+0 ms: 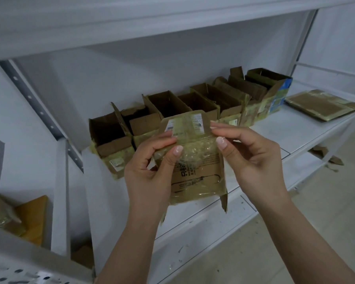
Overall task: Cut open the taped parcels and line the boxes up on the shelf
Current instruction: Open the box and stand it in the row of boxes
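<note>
We are holding the box (pixel 195 167) with both hands: left hand (pixel 150 167) gripping its side, right hand (pixel 252 158) pinching the flap (pixel 184 124) open, above the shelf (pixel 275 136).

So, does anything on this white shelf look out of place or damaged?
Yes. On the white metal shelf, the row of opened brown cardboard boxes stands ragged, with torn flaps and peeling yellowish tape. One flat taped brown parcel lies apart at the right, not in line.

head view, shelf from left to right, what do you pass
Open box at the left end → parcel held in both hands → box with blue print at the row's right end → flat taped parcel lying on the shelf.
</note>
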Demonstrator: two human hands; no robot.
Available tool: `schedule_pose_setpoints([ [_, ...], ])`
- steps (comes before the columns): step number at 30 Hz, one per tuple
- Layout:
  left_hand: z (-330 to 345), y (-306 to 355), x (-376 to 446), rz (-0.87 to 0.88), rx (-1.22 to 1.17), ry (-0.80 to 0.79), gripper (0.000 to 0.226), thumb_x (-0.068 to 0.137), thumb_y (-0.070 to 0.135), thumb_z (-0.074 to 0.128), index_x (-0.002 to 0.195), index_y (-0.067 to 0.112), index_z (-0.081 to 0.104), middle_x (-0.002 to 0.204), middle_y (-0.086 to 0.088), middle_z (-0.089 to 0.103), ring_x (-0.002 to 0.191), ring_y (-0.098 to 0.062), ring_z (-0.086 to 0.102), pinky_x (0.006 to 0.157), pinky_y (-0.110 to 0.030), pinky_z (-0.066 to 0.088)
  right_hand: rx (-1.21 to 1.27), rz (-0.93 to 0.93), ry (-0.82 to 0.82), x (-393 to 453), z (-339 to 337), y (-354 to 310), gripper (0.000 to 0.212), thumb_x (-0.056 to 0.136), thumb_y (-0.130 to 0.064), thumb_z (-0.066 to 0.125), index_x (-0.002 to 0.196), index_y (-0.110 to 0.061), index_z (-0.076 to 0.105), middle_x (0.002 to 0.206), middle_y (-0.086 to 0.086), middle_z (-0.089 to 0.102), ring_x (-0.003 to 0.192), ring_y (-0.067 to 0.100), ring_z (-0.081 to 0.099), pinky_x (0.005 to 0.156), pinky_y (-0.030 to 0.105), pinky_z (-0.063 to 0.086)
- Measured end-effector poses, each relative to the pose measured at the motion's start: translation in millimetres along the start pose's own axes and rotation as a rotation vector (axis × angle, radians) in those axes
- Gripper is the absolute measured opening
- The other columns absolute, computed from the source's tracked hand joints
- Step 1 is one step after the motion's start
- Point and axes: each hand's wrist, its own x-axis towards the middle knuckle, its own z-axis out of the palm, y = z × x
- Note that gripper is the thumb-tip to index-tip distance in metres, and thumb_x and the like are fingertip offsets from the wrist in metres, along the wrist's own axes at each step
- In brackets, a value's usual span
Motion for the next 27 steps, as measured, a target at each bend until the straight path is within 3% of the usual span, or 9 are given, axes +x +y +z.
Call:
schedule_pose_setpoints([
  [4, -7, 3, 3, -0.036, -0.027, -0.028, 0.017, 0.082, 0.028, 0.068, 0.096, 0.019, 0.072, 0.105, 0.008, 0.073, 0.106, -0.007, 0.065, 0.081, -0.017, 0.052, 0.172, 0.056, -0.041, 1, -5, 1, 0.029, 0.099, -0.019, 0.048, 0.122, -0.013, 0.064, 0.123, -0.002, 0.069, 0.119, 0.013, 0.061, 0.092, 0.02, 0.049],
  [7, -5, 6, 1, -0.054, -0.043, -0.045, 0.017, 0.081, 0.027, 0.067, 0.095, 0.019, 0.072, 0.103, 0.008, 0.073, 0.103, -0.008, 0.066, 0.08, -0.019, 0.053, -0.028, -0.041, -0.063, -1, -3, 4, 0.031, 0.101, -0.035, 0.046, 0.121, -0.02, 0.064, 0.125, -0.003, 0.066, 0.123, 0.019, 0.056, 0.102, 0.04, 0.045],
  [9, -2, 7, -3, -0.062, -0.053, -0.038, 0.018, 0.08, 0.027, 0.067, 0.095, 0.018, 0.072, 0.101, 0.007, 0.074, 0.103, -0.011, 0.067, 0.081, -0.023, 0.054, -0.161, -0.15, -0.053, -3, 0, 5, 0.027, 0.098, -0.035, 0.049, 0.116, -0.023, 0.065, 0.119, -0.006, 0.065, 0.118, 0.017, 0.056, 0.098, 0.054, 0.042],
  [13, 3, 11, -8, -0.031, -0.028, -0.049, 0.019, 0.079, 0.029, 0.067, 0.094, 0.018, 0.072, 0.099, 0.009, 0.073, 0.101, -0.009, 0.067, 0.081, -0.021, 0.054, -0.276, -0.322, 0.062, -4, 3, 6, 0.018, 0.095, -0.017, 0.05, 0.101, -0.012, 0.066, 0.101, -0.005, 0.065, 0.098, 0.022, 0.06, 0.082, 0.045, 0.047],
  [16, 4, 12, -7, -0.023, -0.006, -0.061, 0.018, 0.079, 0.03, 0.068, 0.094, 0.019, 0.072, 0.099, 0.01, 0.073, 0.101, -0.009, 0.067, 0.083, -0.023, 0.054, -0.297, -0.337, 0.099, -5, 2, 7, 0.02, 0.095, -0.014, 0.05, 0.097, -0.005, 0.068, 0.095, 0.002, 0.066, 0.093, 0.026, 0.062, 0.08, 0.042, 0.049],
  [21, 3, 13, -6, -0.024, -0.017, -0.093, 0.019, 0.08, 0.028, 0.067, 0.097, 0.019, 0.072, 0.106, 0.008, 0.073, 0.107, -0.011, 0.066, 0.088, -0.03, 0.055, -0.162, -0.241, -0.026, -4, -4, 3, 0.026, 0.095, -0.036, 0.054, 0.111, -0.018, 0.066, 0.109, -0.008, 0.067, 0.104, 0.018, 0.061, 0.084, 0.049, 0.048],
  [24, 4, 14, -7, 0.041, 0.018, -0.132, 0.018, 0.082, 0.025, 0.068, 0.099, 0.023, 0.072, 0.115, 0.008, 0.069, 0.115, -0.007, 0.061, 0.093, -0.023, 0.05, -0.143, -0.253, -0.033, -6, -2, 6, 0.015, 0.092, -0.028, 0.06, 0.104, -0.023, 0.067, 0.109, -0.011, 0.069, 0.105, 0.012, 0.063, 0.083, 0.056, 0.046],
  [27, 4, 13, -6, 0.077, 0.041, -0.131, 0.008, 0.085, 0.02, 0.069, 0.092, 0.022, 0.072, 0.107, 0.003, 0.07, 0.108, -0.008, 0.063, 0.091, -0.019, 0.048, -0.14, -0.284, -0.011, -8, 0, 9, 0.012, 0.091, -0.022, 0.06, 0.1, -0.022, 0.067, 0.105, -0.007, 0.07, 0.103, 0.016, 0.064, 0.084, 0.059, 0.045],
])
